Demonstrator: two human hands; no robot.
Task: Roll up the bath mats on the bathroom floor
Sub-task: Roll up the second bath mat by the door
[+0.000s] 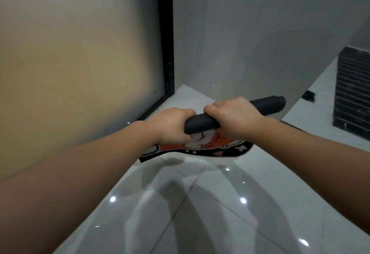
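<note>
Bath mat [202,122] mostly rolled, cartoon print partly hidden, roll gripped by curled left hand [173,125] and right hand [234,116], fingertips unseen.

Both your bare forearms reach forward and converge, your left hand [172,125] and your right hand [232,116] side by side, knuckles up, fingers curled down and closed around the rolled mat [200,122] between them.
</note>
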